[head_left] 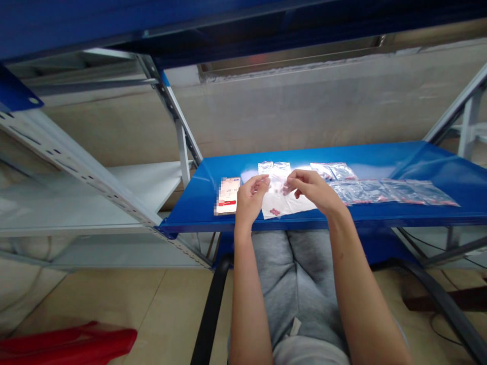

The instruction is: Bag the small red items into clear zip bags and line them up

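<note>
- We find the left hand (pixel 251 197) and right hand (pixel 314 190) apart, their fingertips pinching the upper edge of a clear plastic bag (pixel 283 203).
- We note the bag's lower part resting on a blue steel shelf (pixel 380 157), with small red pieces (pixel 274 211) inside.
- We record a row of filled plastic bags (pixel 380 192) to the right and a blurred printed card (pixel 227 195) just beside the left hand.

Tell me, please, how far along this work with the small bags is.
Looks done: a row of flat bags with red bits lies at the right of the blue shelf. In hand: the left hand and right hand are at the top of a clear bag with red bits inside. Still left: perhaps two bags behind the hands; their contents are hard to see.
</note>
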Tool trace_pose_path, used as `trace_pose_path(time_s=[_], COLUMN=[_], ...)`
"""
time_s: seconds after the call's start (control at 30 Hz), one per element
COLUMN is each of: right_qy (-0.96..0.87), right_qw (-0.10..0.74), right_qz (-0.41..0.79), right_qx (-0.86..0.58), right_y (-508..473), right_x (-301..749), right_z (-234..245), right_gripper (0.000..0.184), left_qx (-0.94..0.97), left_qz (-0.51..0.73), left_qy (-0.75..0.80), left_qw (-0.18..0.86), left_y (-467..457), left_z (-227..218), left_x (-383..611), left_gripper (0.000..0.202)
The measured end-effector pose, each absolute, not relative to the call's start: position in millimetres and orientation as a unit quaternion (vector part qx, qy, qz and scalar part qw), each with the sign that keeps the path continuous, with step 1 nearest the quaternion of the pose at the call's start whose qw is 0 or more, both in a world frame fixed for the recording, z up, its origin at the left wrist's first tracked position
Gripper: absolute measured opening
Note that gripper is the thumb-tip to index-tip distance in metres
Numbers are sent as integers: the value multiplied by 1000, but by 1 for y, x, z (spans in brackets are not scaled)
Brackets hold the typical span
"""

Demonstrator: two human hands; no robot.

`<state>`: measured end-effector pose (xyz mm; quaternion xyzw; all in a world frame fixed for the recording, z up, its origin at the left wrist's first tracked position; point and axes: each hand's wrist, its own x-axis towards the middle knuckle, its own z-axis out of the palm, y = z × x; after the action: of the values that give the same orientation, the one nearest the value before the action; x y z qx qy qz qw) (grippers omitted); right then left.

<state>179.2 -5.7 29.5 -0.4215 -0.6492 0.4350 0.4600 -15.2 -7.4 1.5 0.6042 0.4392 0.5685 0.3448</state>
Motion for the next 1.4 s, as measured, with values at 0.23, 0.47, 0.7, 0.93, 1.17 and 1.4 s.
trace_pose_path(time_s=[0.23,0.47,0.7,0.93,1.17,1.4], right_qy=[-654,-633,-607,-622,-636,-662], right_qw=[453,466,455,465,463,421], right_qz=[446,459,490,470,455,469], right_qx=[-410,-415,-430,-419,-417,-406], right_y=[-12,-8,-11,-9,-9,-12], right_x=[184,187,188,187,193,198], right_z=[22,14,16,16,21,22], right_gripper=[26,29,35,29,26,26], left_qx=[566,563,523,514,546,570], left_qz=[572,567,601,614,580,572], left_qy=[467,463,481,476,461,453], left_qw=[366,383,365,365,390,379], left_y=[-4,-5,-7,-8,-15,-17], left_z=[-1,0,3,4,3,-1], left_x=[5,5,4,6,4,0], left_gripper=[30,24,21,20,22,20])
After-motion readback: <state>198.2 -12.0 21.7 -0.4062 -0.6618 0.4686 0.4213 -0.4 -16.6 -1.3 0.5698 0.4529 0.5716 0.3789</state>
